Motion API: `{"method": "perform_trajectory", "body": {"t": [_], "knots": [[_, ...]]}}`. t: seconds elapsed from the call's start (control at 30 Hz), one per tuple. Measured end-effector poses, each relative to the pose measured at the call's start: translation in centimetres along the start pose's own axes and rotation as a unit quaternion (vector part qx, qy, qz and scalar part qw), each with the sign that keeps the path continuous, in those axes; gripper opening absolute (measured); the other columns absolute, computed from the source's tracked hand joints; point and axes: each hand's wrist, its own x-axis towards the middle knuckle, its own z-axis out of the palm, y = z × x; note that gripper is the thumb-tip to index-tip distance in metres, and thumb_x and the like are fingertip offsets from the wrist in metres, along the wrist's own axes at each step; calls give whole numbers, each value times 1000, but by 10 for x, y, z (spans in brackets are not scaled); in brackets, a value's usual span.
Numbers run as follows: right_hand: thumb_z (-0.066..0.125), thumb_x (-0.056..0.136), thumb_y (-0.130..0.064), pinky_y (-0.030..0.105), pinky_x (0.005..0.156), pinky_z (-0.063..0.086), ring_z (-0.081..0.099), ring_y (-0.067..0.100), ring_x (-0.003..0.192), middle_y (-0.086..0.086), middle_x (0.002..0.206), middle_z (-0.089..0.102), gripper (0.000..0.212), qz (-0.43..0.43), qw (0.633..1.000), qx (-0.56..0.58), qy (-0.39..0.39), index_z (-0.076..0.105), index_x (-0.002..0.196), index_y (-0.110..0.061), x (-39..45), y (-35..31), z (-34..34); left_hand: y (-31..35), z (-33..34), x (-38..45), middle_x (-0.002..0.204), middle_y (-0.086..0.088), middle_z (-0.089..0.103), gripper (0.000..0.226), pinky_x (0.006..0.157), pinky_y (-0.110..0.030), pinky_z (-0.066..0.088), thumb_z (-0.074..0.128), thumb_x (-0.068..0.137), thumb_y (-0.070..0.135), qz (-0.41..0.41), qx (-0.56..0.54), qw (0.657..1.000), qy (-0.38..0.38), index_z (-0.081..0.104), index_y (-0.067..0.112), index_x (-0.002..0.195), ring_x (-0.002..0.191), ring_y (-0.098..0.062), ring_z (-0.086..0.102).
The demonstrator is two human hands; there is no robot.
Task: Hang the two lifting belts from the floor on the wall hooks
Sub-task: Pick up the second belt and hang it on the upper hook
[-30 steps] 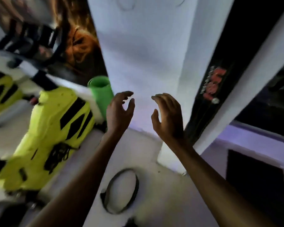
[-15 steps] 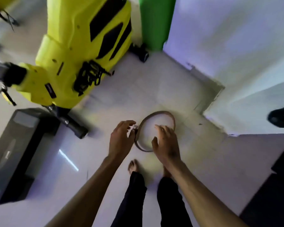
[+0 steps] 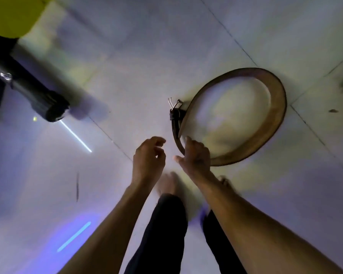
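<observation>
A brown lifting belt [image 3: 273, 119] lies curled in an open loop on the pale tiled floor [image 3: 147, 56], standing on its edge, with its metal buckle [image 3: 175, 107] at the loop's left end. Only this one belt is in view.

The right hand [image 3: 196, 155] is at the near-left part of the loop, fingers over the strap's top edge and the thumb spread out toward the left; its grip is loose and partly open, touching the belt, though whether it has actually closed on the strap cannot be told. The left hand [image 3: 149, 157] hovers just beside it, to the left of the belt, fingers curled inward and holding nothing.

Below the hands are the person's bare feet and dark trouser legs [image 3: 166, 224], close to the belt's near edge. Well to the left, a black cylindrical foot [image 3: 38, 95] of a yellow machine [image 3: 14, 14] rests on the floor, apart from the belt. Nothing lies between the hands and the belt.
</observation>
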Motion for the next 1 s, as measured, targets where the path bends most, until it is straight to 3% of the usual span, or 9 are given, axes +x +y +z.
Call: {"method": "perform_trajectory", "body": {"t": [0.1, 0.2, 0.4, 0.5, 0.6, 0.67, 0.77, 0.87, 1.0], "knots": [[74, 76, -16, 35, 70, 52, 70, 34, 84, 14, 91, 72, 37, -37, 995, -37, 85, 61, 109, -5, 24, 9, 25, -25, 13, 12, 111, 3, 73, 34, 87, -31, 57, 54, 91, 0, -15, -5, 999, -27, 69, 18, 115, 96, -14, 68], [73, 64, 4, 23, 44, 36, 63, 29, 49, 10, 60, 63, 16, -109, 981, -48, 156, 63, 74, -5, 23, 6, 21, -29, 10, 15, 110, 2, 72, 32, 87, -32, 57, 55, 92, 2, -32, -6, 998, -44, 69, 18, 116, 94, -14, 67], [63, 79, -29, 29, 60, 39, 63, 24, 78, 3, 80, 72, 18, -49, 992, 84, 81, 67, 86, -13, -22, -12, -59, 17, -28, -15, 119, -6, 71, 25, 77, -23, 49, 50, 101, 17, -65, -61, 996, -30, 68, 13, 117, 94, -18, 63], [54, 73, -36, 27, 58, 38, 56, 9, 62, -2, 75, 68, 30, -87, 980, 169, 66, 67, 87, -13, -79, -31, -123, 56, -49, -31, 128, -28, 61, 53, 91, -46, 51, 44, 101, 41, -154, -95, 983, -40, 56, -7, 121, 112, -42, 60], [56, 72, -25, 22, 55, 34, 50, 0, 55, -10, 73, 61, 20, -99, 964, 227, 94, 65, 88, -15, -136, -38, -176, 106, -79, -56, 104, -22, 66, 63, 80, -42, 52, 53, 94, 59, -260, -258, 929, -59, 61, -3, 100, 96, -36, 63], [58, 73, -22, 20, 54, 38, 49, 3, 54, -12, 69, 59, 17, -92, 955, 256, 122, 64, 88, -16, -170, -46, -220, 144, -102, -78, 94, -8, 69, 44, 79, -35, 58, 60, 94, 50, -232, -382, 887, -111, 65, 6, 93, 89, -23, 66], [66, 78, -12, 14, 57, 43, 54, 0, 57, -13, 70, 61, 13, -82, 940, 286, 166, 65, 90, -15, -218, -56, -290, 209, -144, -115, 91, -3, 72, 23, 70, -25, 59, 58, 99, 32, -113, -463, 867, -144, 69, 12, 100, 83, -18, 67], [70, 79, -8, 16, 56, 43, 54, -2, 57, -8, 70, 63, 16, -75, 933, 315, 159, 64, 92, -14, -272, -64, -348, 279, -196, -160, 93, -2, 72, 29, 76, -26, 58, 56, 100, 34, -52, -457, 873, -164, 68, 10, 110, 82, -14, 69], [69, 78, -10, 18, 56, 46, 53, 2, 61, 8, 83, 68, 18, -99, 915, 357, 158, 64, 95, -14, -344, -88, -413, 365, -250, -220, 83, 2, 75, 36, 73, -26, 57, 56, 97, 46, 16, -424, 886, -189, 70, 14, 96, 76, -10, 70]]}}
